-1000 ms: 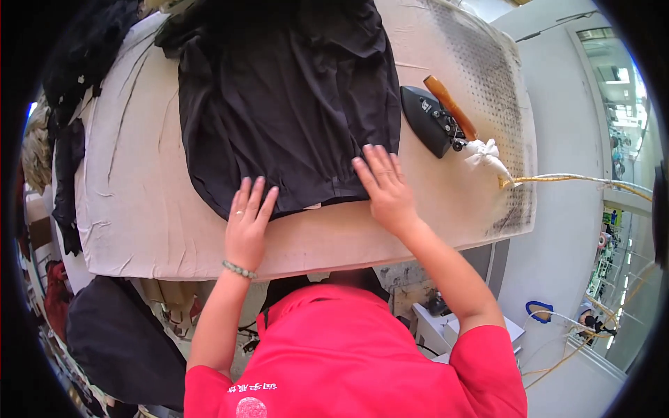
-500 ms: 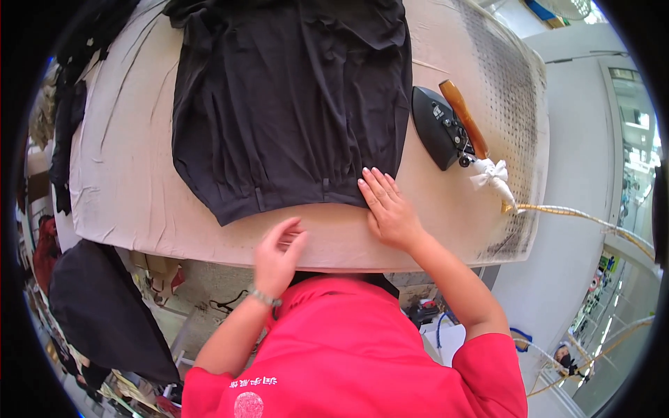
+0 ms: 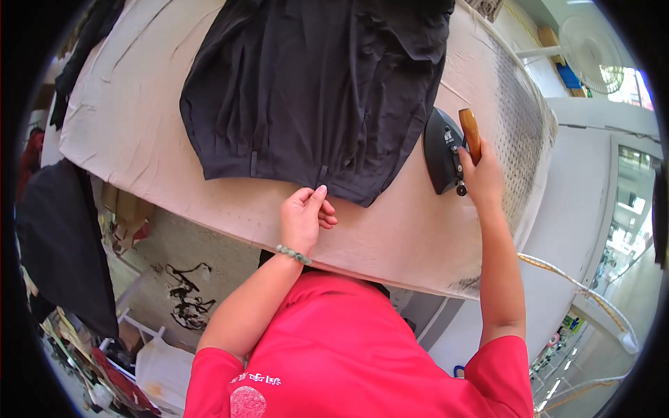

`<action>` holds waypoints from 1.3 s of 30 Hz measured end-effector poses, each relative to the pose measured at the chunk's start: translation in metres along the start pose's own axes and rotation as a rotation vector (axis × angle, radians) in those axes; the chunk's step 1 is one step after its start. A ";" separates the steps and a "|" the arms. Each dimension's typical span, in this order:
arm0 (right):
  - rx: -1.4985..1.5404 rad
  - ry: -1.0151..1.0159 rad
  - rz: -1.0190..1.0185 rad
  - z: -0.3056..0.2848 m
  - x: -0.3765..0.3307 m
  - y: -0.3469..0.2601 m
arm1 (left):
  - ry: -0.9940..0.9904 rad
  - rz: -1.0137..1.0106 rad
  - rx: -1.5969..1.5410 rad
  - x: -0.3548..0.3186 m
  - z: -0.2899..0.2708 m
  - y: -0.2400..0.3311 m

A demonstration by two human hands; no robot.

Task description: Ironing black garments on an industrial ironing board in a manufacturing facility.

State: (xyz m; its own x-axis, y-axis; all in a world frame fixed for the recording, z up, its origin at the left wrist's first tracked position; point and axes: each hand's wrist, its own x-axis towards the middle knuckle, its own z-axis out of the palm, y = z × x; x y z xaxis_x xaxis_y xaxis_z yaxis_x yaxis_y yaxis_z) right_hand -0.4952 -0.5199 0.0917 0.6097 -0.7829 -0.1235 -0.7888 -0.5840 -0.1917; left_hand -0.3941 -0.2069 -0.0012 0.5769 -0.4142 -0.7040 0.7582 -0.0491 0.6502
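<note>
A black garment [image 3: 313,97] with a waistband and belt loops lies spread on the padded ironing table [image 3: 209,205], its waistband edge toward me. My left hand [image 3: 305,214], with a beaded bracelet at the wrist, pinches that edge between thumb and fingers, just below a belt loop [image 3: 323,174]. To the right of the garment rests a dark iron [image 3: 439,155] with a wooden handle [image 3: 470,132]. My right hand [image 3: 483,174] is closed round the lower part of this handle, and the iron's base sits on the table.
A hose [image 3: 592,289] runs off at the right. Dark cloth [image 3: 66,244] hangs left of the table's front edge. Beyond the far right corner stands a fan [image 3: 591,54]. A tangle of black cord [image 3: 187,296] lies on the floor.
My right hand has left the waistband's right end and taken hold of the iron's handle. My left hand has moved up to the waistband edge. The view has turned somewhat.
</note>
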 end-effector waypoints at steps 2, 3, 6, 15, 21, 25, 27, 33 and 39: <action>0.042 0.001 -0.022 -0.002 0.019 0.009 | -0.015 0.016 -0.001 0.000 0.000 -0.002; 0.239 -0.205 0.120 -0.007 0.027 0.007 | -0.014 0.005 -0.008 0.001 0.001 -0.001; 0.585 -0.438 0.259 -0.019 0.039 -0.007 | -0.024 -0.053 -0.033 0.001 0.001 0.013; 0.051 -0.181 -0.399 -0.009 -0.001 -0.160 | 0.014 -0.040 0.055 0.002 -0.004 0.011; -0.266 -0.516 -0.637 0.021 -0.006 -0.189 | 0.005 -0.007 0.074 -0.003 -0.008 0.010; -0.188 -0.333 -0.584 0.020 -0.011 -0.170 | -0.014 0.021 0.075 -0.005 -0.010 0.010; -0.206 -0.453 -0.628 0.018 -0.022 -0.168 | -0.018 0.010 0.078 -0.006 -0.012 0.008; -0.053 -0.313 -0.364 0.018 -0.020 -0.150 | -0.020 0.039 0.094 -0.006 -0.014 0.010; -0.186 -0.571 -0.528 0.010 -0.054 -0.133 | 0.038 0.041 0.068 -0.006 -0.017 0.009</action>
State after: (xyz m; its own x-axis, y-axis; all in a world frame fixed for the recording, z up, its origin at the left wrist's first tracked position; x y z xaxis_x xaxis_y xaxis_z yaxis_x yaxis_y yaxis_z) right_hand -0.4222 -0.3973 0.1139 0.8125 -0.1918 -0.5505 -0.3542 -0.9124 -0.2050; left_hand -0.3856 -0.1896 0.0047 0.6193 -0.3828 -0.6855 0.7118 -0.0946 0.6959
